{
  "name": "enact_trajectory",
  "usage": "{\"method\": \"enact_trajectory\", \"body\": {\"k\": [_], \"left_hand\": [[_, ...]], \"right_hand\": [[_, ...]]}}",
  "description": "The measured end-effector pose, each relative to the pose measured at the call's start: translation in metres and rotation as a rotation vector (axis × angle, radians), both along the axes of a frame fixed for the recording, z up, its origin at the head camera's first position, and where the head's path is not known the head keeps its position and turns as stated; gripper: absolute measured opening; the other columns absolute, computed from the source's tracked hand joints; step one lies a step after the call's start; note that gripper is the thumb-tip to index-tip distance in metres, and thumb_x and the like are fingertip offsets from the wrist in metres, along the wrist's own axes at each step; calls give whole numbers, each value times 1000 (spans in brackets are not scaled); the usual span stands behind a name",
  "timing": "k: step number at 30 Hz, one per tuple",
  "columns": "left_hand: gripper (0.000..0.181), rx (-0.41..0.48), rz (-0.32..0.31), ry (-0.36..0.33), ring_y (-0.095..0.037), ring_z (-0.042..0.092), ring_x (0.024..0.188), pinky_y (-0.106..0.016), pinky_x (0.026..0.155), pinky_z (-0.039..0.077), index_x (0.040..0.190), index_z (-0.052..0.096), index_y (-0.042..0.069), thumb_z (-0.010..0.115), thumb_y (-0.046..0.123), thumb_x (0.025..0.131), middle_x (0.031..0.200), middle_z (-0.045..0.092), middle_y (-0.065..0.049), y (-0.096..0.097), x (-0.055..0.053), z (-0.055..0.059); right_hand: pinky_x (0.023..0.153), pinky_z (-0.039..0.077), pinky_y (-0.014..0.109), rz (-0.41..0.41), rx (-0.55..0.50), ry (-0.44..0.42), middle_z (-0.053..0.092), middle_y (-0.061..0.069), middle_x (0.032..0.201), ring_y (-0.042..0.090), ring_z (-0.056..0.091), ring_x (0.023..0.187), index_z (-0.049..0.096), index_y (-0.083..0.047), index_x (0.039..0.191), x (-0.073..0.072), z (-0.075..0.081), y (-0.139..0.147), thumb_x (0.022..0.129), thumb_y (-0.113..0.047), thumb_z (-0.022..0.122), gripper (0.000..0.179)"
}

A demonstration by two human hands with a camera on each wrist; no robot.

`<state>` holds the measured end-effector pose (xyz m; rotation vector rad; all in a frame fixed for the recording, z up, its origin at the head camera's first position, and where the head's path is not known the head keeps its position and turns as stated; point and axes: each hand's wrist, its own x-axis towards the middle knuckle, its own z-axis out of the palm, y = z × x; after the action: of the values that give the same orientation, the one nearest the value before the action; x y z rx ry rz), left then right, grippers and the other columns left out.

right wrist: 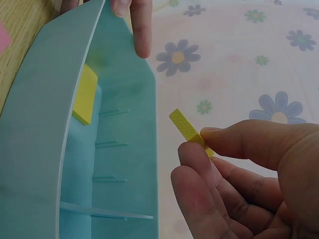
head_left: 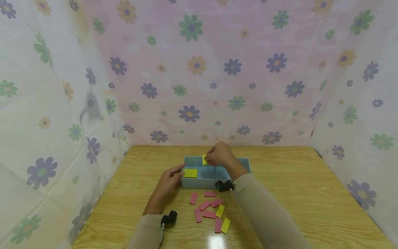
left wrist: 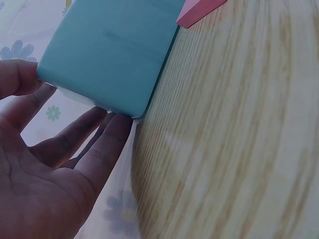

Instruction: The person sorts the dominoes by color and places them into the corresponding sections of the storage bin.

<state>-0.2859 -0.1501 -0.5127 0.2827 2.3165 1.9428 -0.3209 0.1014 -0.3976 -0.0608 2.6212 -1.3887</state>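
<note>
The right hand [head_left: 220, 154], its grip pinching a yellow block [right wrist: 183, 124] above the blue box [head_left: 199, 183], could drop it askew should that pinch loosen, while the left hand [head_left: 167, 181], its grip spread, touches the box's end.

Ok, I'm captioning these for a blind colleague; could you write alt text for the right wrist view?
A right hand pinches a yellow block near an open blue box. Inside the box are a second yellow block and a thin divider; the left hand is at one end.
</note>
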Motion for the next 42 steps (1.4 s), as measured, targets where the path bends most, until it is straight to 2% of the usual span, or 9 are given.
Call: {"method": "enact_trajectory", "body": {"k": [3,6,11,16,19,29,34,38,42], "left_hand": [[43,-9,6,14,-32,46,146,-49,111,49,149,58,11,54,10,106,157,51,-10,0,0,0],[43,-19,16,27,-35,49,144,-50,111,49,148,59,11,55,9,105,155,53,-12,1,-1,-1],[42,-2,19,22,-37,49,144,-50,110,50,147,60,11,55,8,105,154,53,-14,1,-2,-2],[42,22,-2,9,-40,49,143,-49,107,53,148,58,9,55,8,106,155,52,-18,0,-3,-3],[43,25,-5,3,-40,49,142,-49,106,53,148,58,9,54,8,106,155,51,-19,0,-2,-2],[42,27,9,12,-40,49,143,-49,108,52,147,59,10,54,7,105,155,52,-18,0,-2,-1],[42,43,0,14,-41,48,143,-47,106,53,148,58,8,53,5,106,155,50,-19,-1,-3,-3],[42,43,-3,9,-41,49,142,-47,105,54,148,57,7,53,5,106,155,50,-20,0,-2,-2],[43,56,-8,5,-40,48,144,-48,107,52,149,57,8,53,6,106,156,50,-19,0,-2,-1]], "right_hand": [[72,65,41,0,21,-12,77,10,76,33,78,81,81,1,94,-4,-4,-3,87,-8,78,12],[70,65,40,-7,65,-18,75,8,70,28,77,70,81,-1,84,-10,-10,-7,85,-8,80,7],[66,65,37,-20,131,-61,74,7,66,20,73,59,79,-3,75,-15,-19,-15,82,-8,81,9],[74,65,42,-16,86,-138,76,10,71,29,78,75,80,0,78,-11,-23,-21,84,-7,81,9],[77,65,44,-18,63,-146,76,12,73,32,78,79,79,2,79,-9,-25,-24,84,-5,81,9],[59,63,35,-5,150,-133,76,13,70,28,77,68,78,0,73,-8,-33,-31,85,-5,81,13],[60,63,36,28,230,-102,74,10,66,23,74,60,78,0,73,-6,-32,-36,84,-2,80,12],[61,61,35,19,284,-98,74,9,65,22,73,60,77,-2,72,-6,-34,-37,83,-1,79,12],[65,63,39,12,279,-97,75,12,70,25,74,64,77,-1,78,-6,-36,-38,84,-1,79,7]]}}
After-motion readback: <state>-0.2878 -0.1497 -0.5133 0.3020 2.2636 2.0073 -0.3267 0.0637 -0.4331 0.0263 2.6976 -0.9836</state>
